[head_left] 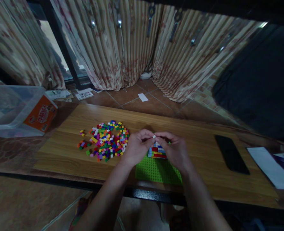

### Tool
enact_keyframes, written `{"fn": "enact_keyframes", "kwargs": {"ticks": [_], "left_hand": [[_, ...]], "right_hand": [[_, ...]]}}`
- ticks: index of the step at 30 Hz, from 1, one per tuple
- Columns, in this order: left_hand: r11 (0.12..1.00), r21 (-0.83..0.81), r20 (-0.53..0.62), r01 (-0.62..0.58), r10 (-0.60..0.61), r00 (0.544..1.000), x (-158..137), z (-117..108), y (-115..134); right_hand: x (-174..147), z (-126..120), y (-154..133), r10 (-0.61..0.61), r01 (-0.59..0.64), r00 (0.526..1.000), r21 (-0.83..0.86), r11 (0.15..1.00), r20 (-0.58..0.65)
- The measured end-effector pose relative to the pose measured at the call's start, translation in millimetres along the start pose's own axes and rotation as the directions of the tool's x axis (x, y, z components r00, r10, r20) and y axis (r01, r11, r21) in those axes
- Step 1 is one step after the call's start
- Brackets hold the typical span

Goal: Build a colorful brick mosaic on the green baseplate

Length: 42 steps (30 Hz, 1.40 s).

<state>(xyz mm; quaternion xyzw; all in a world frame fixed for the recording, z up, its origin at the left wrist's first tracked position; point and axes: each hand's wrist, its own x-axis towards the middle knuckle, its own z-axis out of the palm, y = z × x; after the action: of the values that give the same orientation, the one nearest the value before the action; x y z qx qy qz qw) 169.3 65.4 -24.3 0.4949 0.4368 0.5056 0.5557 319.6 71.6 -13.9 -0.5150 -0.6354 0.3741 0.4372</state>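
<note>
Both my hands meet above a green baseplate [158, 171] near the table's front edge. A small white toy brick [154, 137] shows between their fingertips. My left hand [138, 146] pinches at it from the left, thumb and forefinger together. From the right, my right hand [174, 149] closes its thumb and fingers at the same brick. Under them, a built block of coloured bricks [157, 151], with red, yellow, blue and white rows, stands on the baseplate's far part. My hands hide its sides and some of its top.
Left of my hands lies a spread pile of loose coloured bricks [110, 144] on the wooden table [195, 160]. A black phone-like slab [230, 154] lies to the right, with white papers [271, 166] beyond. A clear plastic bin [14, 106] with an orange label stands far left.
</note>
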Motion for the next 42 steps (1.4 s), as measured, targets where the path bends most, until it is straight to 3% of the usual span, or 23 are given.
{"fn": "enact_keyframes", "kwargs": {"ticks": [6, 10, 14, 17, 23, 27, 34, 42], "left_hand": [[1.0, -0.005, 0.0, -0.029, 0.029, 1.0, -0.6, 5.8, -1.6], [0.995, 0.071, -0.098, -0.064, 0.07, 0.993, 3.5, -2.3, -4.2], [0.973, 0.23, -0.221, 0.004, 0.049, 0.974, 8.8, -19.5, -9.3], [0.928, 0.37, -0.201, 0.041, 0.037, 0.979, 8.8, -23.7, -11.8], [0.881, 0.461, -0.134, 0.102, -0.045, 0.99, 0.8, -8.6, -4.9], [0.871, 0.482, -0.103, 0.094, -0.05, 0.993, -2.2, -3.9, 1.6], [0.813, 0.575, -0.13, 0.087, -0.015, 0.991, -6.3, -0.7, 4.9], [0.742, 0.662, -0.145, 0.105, -0.01, 0.989, -13.3, 5.9, 6.2]], "right_hand": [[1.2, -2.5, -0.5, 0.051, -0.052, 0.999, 0.082, 0.995, 0.011], [5.3, -14.6, 3.2, 0.001, -0.004, 0.997, -0.038, 0.999, -0.081], [7.9, -23.8, 8.9, -0.112, 0.091, 0.987, -0.172, 0.981, -0.117], [6.8, -18.6, 10.1, -0.177, 0.162, 0.983, -0.247, 0.955, -0.038], [3.5, 1.2, 13.9, -0.284, 0.288, 0.956, -0.436, 0.853, 0.076], [3.0, 6.9, 18.4, -0.314, 0.307, 0.947, -0.494, 0.813, 0.072], [3.2, 11.3, 19.1, -0.331, 0.286, 0.944, -0.494, 0.821, -0.004], [-1.2, 11.6, 21.6, -0.387, 0.344, 0.922, -0.518, 0.783, 0.027]]}}
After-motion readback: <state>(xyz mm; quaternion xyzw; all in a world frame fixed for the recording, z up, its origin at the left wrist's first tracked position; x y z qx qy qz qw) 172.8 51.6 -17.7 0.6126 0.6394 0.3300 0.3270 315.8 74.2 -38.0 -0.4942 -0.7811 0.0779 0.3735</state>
